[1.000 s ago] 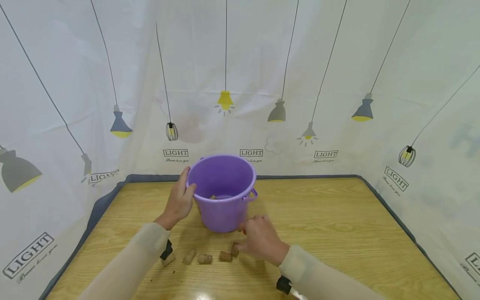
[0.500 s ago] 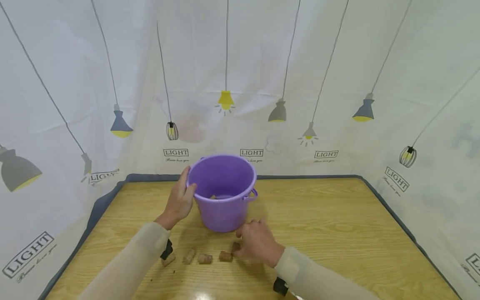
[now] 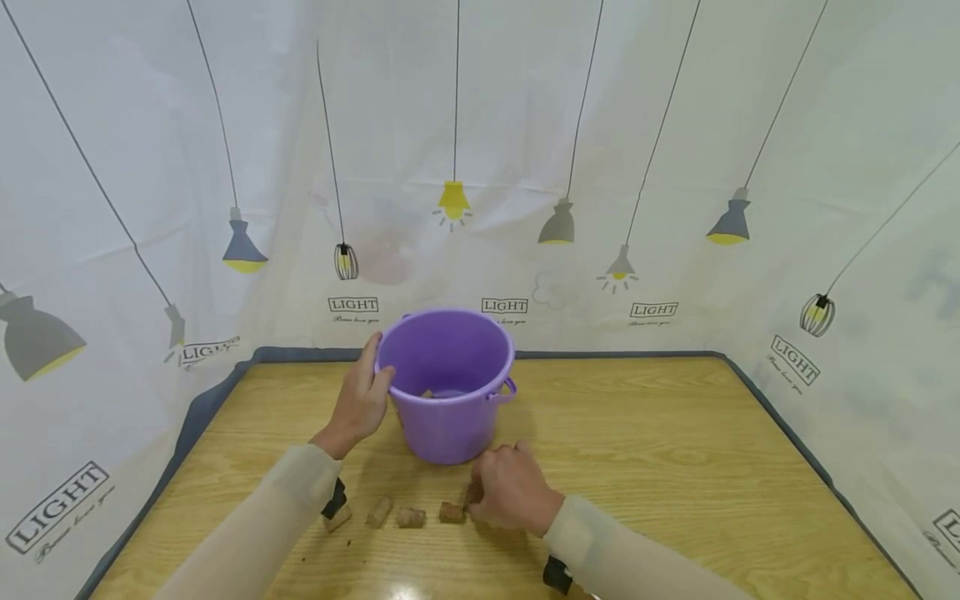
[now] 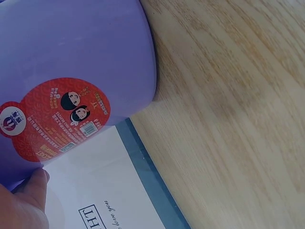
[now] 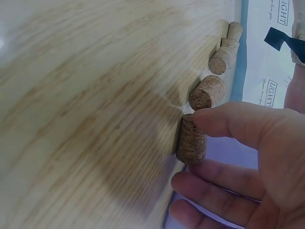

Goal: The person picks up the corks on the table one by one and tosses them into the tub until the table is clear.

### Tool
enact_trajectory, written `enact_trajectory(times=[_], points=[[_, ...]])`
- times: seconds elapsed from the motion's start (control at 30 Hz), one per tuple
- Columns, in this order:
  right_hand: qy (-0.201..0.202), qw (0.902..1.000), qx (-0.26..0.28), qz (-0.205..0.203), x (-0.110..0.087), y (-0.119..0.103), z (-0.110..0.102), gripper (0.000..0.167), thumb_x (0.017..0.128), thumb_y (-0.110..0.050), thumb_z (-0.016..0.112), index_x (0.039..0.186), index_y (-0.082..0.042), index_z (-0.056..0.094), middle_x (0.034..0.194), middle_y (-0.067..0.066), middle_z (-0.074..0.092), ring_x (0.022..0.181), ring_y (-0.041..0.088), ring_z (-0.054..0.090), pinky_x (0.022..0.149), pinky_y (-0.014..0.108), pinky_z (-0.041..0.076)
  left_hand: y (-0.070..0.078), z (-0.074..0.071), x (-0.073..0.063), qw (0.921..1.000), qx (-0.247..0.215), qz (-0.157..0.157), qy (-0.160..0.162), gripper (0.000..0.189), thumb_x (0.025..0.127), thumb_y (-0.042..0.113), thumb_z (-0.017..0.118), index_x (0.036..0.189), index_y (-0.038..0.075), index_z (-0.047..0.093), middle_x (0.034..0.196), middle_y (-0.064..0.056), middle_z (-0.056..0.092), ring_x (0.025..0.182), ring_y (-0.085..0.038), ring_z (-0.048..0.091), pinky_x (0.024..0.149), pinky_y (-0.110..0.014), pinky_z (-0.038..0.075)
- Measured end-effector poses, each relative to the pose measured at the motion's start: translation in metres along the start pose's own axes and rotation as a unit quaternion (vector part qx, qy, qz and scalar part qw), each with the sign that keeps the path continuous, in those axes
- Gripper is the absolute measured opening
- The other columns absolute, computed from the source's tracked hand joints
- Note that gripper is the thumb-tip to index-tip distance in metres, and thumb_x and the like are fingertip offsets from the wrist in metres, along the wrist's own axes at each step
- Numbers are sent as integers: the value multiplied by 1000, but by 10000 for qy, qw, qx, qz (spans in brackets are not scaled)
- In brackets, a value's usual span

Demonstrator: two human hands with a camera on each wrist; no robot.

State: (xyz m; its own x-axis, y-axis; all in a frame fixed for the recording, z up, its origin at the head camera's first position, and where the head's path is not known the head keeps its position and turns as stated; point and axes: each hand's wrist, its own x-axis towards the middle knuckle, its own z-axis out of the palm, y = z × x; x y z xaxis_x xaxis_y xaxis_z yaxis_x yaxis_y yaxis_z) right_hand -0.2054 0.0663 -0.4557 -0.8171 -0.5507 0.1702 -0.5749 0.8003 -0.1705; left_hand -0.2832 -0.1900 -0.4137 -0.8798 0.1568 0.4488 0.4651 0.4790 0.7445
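A purple bucket [image 3: 447, 432] stands tilted slightly toward me on the wooden table, and my left hand [image 3: 358, 407] grips its rim on the left side. My right hand [image 3: 516, 490] is low at the table, in front of the bucket's right side. In the right wrist view its thumb and a fingertip pinch a cork [image 5: 192, 142] end to end, close against the tabletop. To its left a reddish-brown cork [image 3: 452, 512], a paler cork [image 3: 411, 518] and a slanted cork [image 3: 379, 512] lie in a loose row. Inside the bucket a bit of cork [image 3: 427, 394] shows at the bottom.
Another cork [image 3: 337, 518] lies under my left wrist. Small dark crumbs dot the table [image 3: 645, 467] near its front left. A pale curtain [image 3: 480, 258] printed with lamps encloses the table's back and sides. The bucket's side handle [image 3: 506, 392] sticks out to the right.
My right hand has moved slightly left and nearer, its fingers closing round the rightmost cork. My left hand and the bucket have stayed in place.
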Motion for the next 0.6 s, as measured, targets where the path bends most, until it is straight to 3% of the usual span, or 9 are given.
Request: enact_trajectory(times=[0.4,0.6], points=[[-39,10000,43,79,-1,0,1,38,71,-29,85,50,-29,53,48,-20,42,52,5,42,67,30,32,-1,1,1,10000,25,-31,1,65,105,11,37,162,-4,10,164,-28,25,147,-42,34,120,-54,30],[233,9997,76,-28,-2,-1,-1,39,71,-23,80,47,-27,50,44,-18,38,49,5,36,64,29,32,0,0,1,10000,14,-1,18,65,105,13,37,162,-4,11,163,-28,26,147,-42,34,120,-54,31]])
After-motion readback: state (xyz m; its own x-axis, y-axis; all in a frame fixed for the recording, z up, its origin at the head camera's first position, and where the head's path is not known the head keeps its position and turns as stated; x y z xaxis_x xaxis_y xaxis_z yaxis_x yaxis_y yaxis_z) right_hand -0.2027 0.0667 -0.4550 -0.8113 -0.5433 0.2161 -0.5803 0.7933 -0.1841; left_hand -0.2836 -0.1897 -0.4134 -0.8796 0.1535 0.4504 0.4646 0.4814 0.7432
